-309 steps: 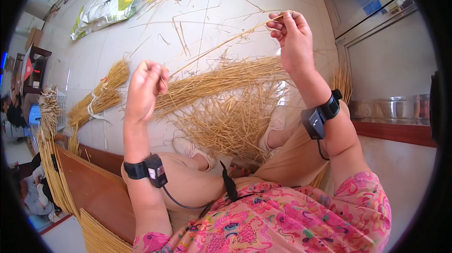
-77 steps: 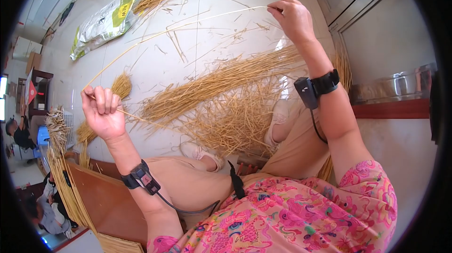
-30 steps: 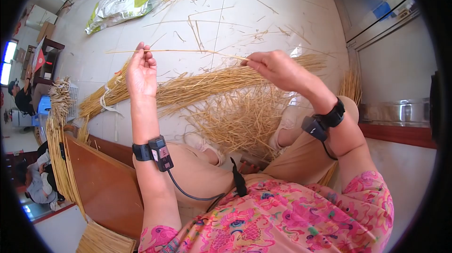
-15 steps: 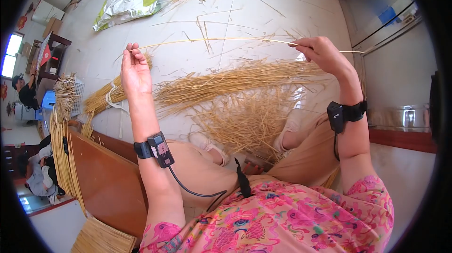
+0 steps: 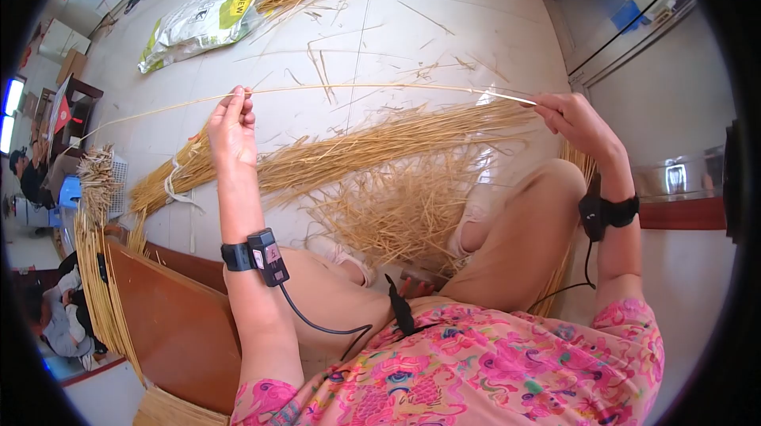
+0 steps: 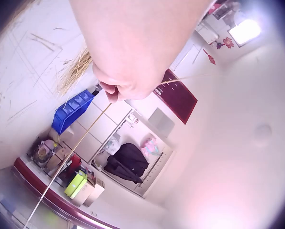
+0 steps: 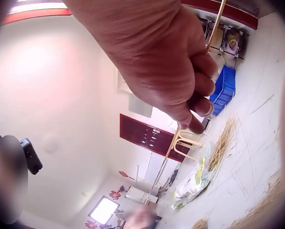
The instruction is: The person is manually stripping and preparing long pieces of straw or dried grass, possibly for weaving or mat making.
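Note:
One long, thin straw stalk [image 5: 365, 86] stretches between the two hands, bowed slightly upward above the floor. Thumb and fingertips of the left hand [image 5: 233, 131] pinch it partway along, and a thin tail runs on past that hand to the left. The right hand [image 5: 579, 123] pinches the stalk near a paler, whitish stretch, with its fingers bent. In the left wrist view the straw stalk [image 6: 80, 142] slants down from the left fingers. The right wrist view has the right hand [image 7: 164, 69] across the top, straw showing on both sides of its fingers.
Below the hands lies a long loose bundle of straw [image 5: 380, 145], with a heap of short straw pieces [image 5: 388, 212] between the feet. A tied straw bundle [image 5: 162, 182] is at left. Farther off lies a plastic bag [image 5: 202, 23] of straw. A brown board [image 5: 166, 307] stands beside the left leg.
One second ago the hands were closer together; the right hand has moved right. Half a second ago straw stuck out past the right hand; now a longer tail extends past the left.

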The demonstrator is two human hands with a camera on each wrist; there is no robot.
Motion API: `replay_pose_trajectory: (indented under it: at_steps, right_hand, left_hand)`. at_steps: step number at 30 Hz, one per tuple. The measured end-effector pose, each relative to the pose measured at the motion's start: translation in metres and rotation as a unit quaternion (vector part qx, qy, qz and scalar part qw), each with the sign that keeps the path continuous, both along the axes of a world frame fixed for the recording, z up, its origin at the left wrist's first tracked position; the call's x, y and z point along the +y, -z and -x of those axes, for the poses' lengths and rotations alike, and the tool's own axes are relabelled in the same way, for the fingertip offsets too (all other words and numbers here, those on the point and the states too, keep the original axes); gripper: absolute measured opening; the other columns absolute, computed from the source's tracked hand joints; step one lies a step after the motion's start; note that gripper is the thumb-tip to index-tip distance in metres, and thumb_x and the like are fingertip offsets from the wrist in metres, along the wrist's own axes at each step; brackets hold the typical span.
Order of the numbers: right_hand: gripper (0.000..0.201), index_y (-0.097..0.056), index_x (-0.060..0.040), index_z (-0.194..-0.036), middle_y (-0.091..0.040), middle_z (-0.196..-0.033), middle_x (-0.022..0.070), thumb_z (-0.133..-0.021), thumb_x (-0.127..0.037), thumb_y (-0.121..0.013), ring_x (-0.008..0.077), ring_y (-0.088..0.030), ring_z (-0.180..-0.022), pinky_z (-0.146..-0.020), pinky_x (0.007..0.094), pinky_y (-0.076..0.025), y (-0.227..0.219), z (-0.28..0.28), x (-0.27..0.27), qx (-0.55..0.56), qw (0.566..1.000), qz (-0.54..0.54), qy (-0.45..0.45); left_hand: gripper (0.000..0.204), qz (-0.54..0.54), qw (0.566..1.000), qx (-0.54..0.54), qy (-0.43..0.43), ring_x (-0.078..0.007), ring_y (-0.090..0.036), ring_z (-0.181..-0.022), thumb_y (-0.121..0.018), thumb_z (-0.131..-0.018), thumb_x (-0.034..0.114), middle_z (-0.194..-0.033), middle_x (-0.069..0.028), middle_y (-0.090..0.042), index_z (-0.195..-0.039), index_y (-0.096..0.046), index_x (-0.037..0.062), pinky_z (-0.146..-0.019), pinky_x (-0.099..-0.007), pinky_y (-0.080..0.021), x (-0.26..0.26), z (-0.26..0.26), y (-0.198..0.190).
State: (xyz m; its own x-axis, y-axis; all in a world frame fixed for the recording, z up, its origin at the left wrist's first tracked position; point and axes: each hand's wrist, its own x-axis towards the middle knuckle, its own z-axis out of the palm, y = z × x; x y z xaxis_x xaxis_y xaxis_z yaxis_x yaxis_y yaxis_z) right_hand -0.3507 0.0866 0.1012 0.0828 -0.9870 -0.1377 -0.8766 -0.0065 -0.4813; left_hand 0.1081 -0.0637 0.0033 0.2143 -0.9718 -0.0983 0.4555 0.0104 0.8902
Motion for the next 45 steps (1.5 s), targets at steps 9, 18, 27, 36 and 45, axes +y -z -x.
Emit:
replay_pose_trajectory:
  at_steps: [9,18,27,36,45]
  right_hand:
    - [0.020,-0.061,0.0003,-0.103,-0.047,-0.059,0.0104,-0.089,-0.009,-0.052,0.0190,-0.043,-0.052,-0.053,0.0329,-0.039,0.007,0.013,0.043,-0.019,0.998,0.021,0.061]
    - [0.052,-0.043,-0.0056,-0.130,-0.060,-0.112,0.0144,-0.082,-0.012,-0.061,0.0227,-0.056,-0.107,-0.091,0.0332,-0.045,0.049,-0.024,-0.051,-0.105,0.990,-0.015,-0.097]
    - [0.019,-0.056,0.0012,-0.095,-0.062,-0.077,0.0238,-0.088,-0.016,-0.051,0.0414,-0.060,-0.075,-0.066,0.0447,-0.048,0.092,-0.176,-0.087,-0.205,0.962,0.103,-0.149]
    - [0.012,-0.057,-0.0004,-0.082,-0.060,-0.069,0.0200,-0.081,-0.012,-0.055,0.0371,-0.060,-0.064,-0.057,0.0424,-0.048,0.102,-0.183,-0.084,-0.190,0.962,0.168,-0.104]
    - [0.009,-0.058,-0.0032,-0.069,-0.058,-0.060,0.0149,-0.073,-0.010,-0.060,0.0312,-0.058,-0.054,-0.050,0.0377,-0.047,0.100,-0.194,-0.082,-0.210,0.928,0.299,-0.077]
  left_hand:
    - [0.011,0.023,0.983,0.173,0.056,-0.0086,-0.060,-0.075,-0.065,-0.084,0.004,-0.091,-0.0094,-0.065,-0.093,-0.062,-0.0007,-0.066,-0.0166,-0.052,-0.006,0.036,-0.006]
    - [0.009,-0.021,0.979,0.129,0.155,-0.0128,-0.063,-0.084,-0.064,-0.084,0.004,-0.094,-0.0117,-0.066,-0.092,-0.062,-0.0012,-0.074,-0.0181,-0.053,0.032,0.096,0.014]
    - [0.005,-0.069,0.970,0.072,0.223,-0.0072,-0.059,-0.077,-0.065,-0.085,0.008,-0.084,-0.0033,-0.064,-0.087,-0.062,0.0044,-0.069,-0.0176,-0.048,0.055,0.118,0.028]
    - [0.011,-0.091,0.974,0.081,0.193,-0.0105,-0.060,-0.079,-0.059,-0.091,0.015,-0.090,-0.0054,-0.065,-0.089,-0.061,0.0041,-0.073,-0.0219,-0.048,0.064,0.119,0.014]
    - [0.024,-0.050,0.925,0.270,0.262,-0.0115,-0.044,-0.067,-0.042,-0.098,0.026,-0.075,-0.0022,-0.051,-0.083,-0.050,0.0090,-0.065,-0.0240,-0.040,0.056,0.118,0.024]
